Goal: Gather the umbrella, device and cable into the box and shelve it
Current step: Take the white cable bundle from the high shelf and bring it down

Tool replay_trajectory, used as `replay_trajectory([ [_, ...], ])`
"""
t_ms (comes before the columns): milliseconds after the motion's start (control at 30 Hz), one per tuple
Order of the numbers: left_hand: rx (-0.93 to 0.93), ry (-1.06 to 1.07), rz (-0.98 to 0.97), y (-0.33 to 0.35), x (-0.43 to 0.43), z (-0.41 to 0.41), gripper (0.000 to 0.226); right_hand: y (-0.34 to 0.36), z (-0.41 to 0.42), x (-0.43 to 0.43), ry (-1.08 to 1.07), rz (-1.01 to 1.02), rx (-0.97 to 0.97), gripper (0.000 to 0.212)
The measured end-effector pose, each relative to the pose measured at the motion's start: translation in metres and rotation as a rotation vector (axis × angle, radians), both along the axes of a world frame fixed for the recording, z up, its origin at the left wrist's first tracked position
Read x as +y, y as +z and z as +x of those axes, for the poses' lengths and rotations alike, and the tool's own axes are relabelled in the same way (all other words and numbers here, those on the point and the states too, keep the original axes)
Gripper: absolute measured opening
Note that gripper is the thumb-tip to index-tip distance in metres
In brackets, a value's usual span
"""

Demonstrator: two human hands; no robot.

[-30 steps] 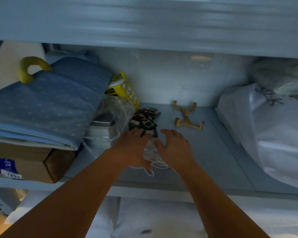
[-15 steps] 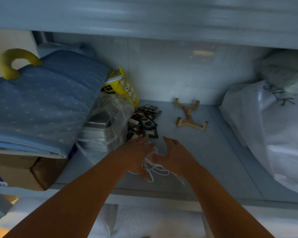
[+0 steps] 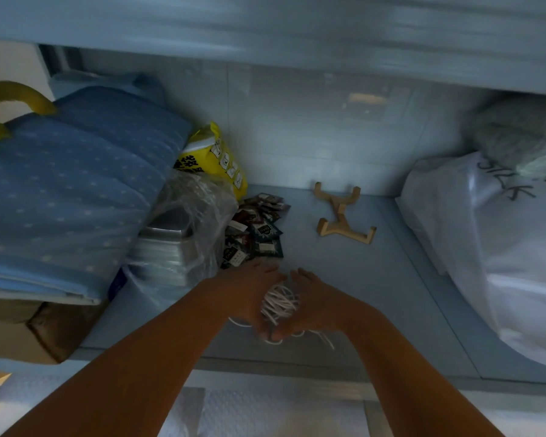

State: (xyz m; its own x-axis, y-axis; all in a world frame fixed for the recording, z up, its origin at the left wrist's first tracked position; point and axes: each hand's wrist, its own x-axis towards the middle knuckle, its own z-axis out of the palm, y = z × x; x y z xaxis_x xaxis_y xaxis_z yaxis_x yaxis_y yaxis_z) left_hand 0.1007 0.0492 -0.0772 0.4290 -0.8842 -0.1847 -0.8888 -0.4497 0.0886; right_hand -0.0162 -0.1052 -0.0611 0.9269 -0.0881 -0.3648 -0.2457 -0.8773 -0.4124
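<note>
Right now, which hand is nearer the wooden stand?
Right. The right hand lies nearer the camera than the wooden stand, slightly to its left, not touching; the left hand is further left, by the dark sachets. Both cup the white cable.

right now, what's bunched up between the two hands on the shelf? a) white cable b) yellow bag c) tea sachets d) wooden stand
a: a bundle of white cable shows between the left hand and the right hand, both cupped round it; the wooden stand lies apart, farther back.
</note>
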Motion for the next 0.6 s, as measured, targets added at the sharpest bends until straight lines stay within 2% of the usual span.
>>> replay_trajectory([
  [100,0.010,0.016,-0.066,-0.004,0.000,0.003,0.119,-0.004,0.001,0.003,-0.001,-0.058,0.035,0.142],
  [200,-0.032,0.015,-0.045,-0.006,0.000,0.004,0.113,-0.009,0.002,0.004,-0.006,-0.087,0.005,0.143],
  [267,-0.045,0.018,-0.062,-0.008,0.002,0.003,0.106,-0.014,0.003,0.005,0.010,-0.094,-0.025,0.135],
  [333,-0.070,0.026,-0.096,-0.009,0.003,0.000,0.095,-0.017,0.003,0.006,-0.013,-0.078,-0.069,0.117],
  [467,-0.056,0.088,-0.126,-0.005,0.009,-0.009,0.082,-0.020,0.004,0.009,0.037,-0.144,-0.177,0.048],
  [533,-0.045,0.100,-0.140,-0.004,0.013,-0.014,0.083,-0.017,0.004,0.014,0.060,-0.181,-0.168,0.035],
  [600,-0.065,0.096,-0.139,-0.003,0.017,-0.016,0.083,-0.016,0.003,0.016,0.069,-0.211,-0.161,0.035],
])
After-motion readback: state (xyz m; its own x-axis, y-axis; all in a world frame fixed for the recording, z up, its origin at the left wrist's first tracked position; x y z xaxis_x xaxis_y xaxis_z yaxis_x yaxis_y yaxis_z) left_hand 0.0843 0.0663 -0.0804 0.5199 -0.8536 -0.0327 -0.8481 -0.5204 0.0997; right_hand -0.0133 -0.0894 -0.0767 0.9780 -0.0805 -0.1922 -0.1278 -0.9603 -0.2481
